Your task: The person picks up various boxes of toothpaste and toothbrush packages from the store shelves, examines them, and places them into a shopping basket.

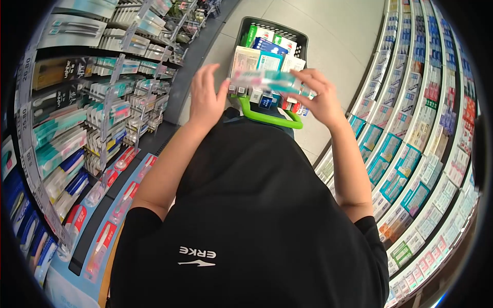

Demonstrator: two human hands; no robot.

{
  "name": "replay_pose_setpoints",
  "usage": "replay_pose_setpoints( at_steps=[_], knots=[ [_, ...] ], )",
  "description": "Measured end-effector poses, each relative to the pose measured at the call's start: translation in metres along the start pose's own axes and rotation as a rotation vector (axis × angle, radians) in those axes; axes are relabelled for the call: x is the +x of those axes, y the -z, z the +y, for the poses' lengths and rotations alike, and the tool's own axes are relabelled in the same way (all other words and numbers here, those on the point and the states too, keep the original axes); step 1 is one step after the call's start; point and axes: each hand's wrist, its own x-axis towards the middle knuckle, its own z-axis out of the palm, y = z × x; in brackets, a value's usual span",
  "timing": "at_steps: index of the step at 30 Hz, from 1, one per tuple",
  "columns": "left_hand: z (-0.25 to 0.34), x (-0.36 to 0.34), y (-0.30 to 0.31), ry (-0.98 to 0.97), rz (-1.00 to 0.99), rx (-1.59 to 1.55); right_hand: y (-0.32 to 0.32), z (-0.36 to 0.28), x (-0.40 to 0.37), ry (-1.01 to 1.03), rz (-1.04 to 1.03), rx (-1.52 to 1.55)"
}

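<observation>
My right hand (319, 97) pinches one end of a long, motion-blurred package (267, 79) in teal, white and pink. The package lies crosswise above a dark shopping basket (303, 42) with a green handle (275, 119). At the package's other end, my left hand (208, 97) has its thumb and fingers apart, and nothing shows between them. Several boxes fill the basket, among them a blue box (269, 46), a teal-edged box (270, 61) and a green and white box (259, 35).
On the left, racks of packaged toothbrushes (72, 31) rise above a low light-blue display ledge (115, 226). Curved shelves of boxed goods (405, 154) run along the right. Pale floor tiles (336, 31) lie between them, around the basket.
</observation>
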Motion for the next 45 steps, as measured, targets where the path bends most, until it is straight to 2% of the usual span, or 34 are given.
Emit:
replay_pose_setpoints(
  at_steps=[2, 5, 8, 11, 14, 25, 28, 31, 34, 40, 45],
  knots=[
    [-0.004, 0.000, -0.006, 0.075, -0.100, 0.015, -0.007, 0.019, -0.003, -0.092, 0.091, -0.080],
    [-0.008, -0.008, -0.026, 0.071, -0.600, -0.227, -0.038, 0.051, -0.012, -0.226, 0.106, -0.150],
    [-0.021, -0.033, -0.063, -0.182, -0.944, -0.269, -0.087, 0.082, -0.019, -0.338, 0.169, -0.160],
    [-0.033, -0.041, -0.078, -0.160, -1.057, -0.297, -0.113, 0.092, -0.020, -0.391, 0.180, -0.153],
    [-0.032, -0.042, -0.079, -0.164, -1.058, -0.245, -0.126, 0.095, -0.021, -0.379, 0.062, -0.231],
    [-0.031, -0.046, -0.077, -0.155, -1.016, -0.244, -0.145, 0.118, -0.030, -0.176, -0.035, -0.748],
    [-0.025, -0.042, -0.071, -0.130, -1.035, -0.221, -0.158, 0.125, -0.030, -0.182, -0.050, -0.765],
    [-0.025, -0.042, -0.071, -0.121, -1.033, -0.217, -0.160, 0.125, -0.031, -0.119, 0.085, -0.716],
    [-0.027, -0.045, -0.072, -0.125, -1.026, -0.214, -0.161, 0.123, -0.031, -0.139, 0.122, -0.702],
    [-0.026, -0.043, -0.073, -0.124, -1.036, -0.197, -0.164, 0.124, -0.039, -0.303, -0.056, -0.646],
    [-0.035, -0.047, -0.083, -0.159, -1.021, -0.228, -0.152, 0.108, -0.049, -0.229, 0.013, -0.538]
  ],
)
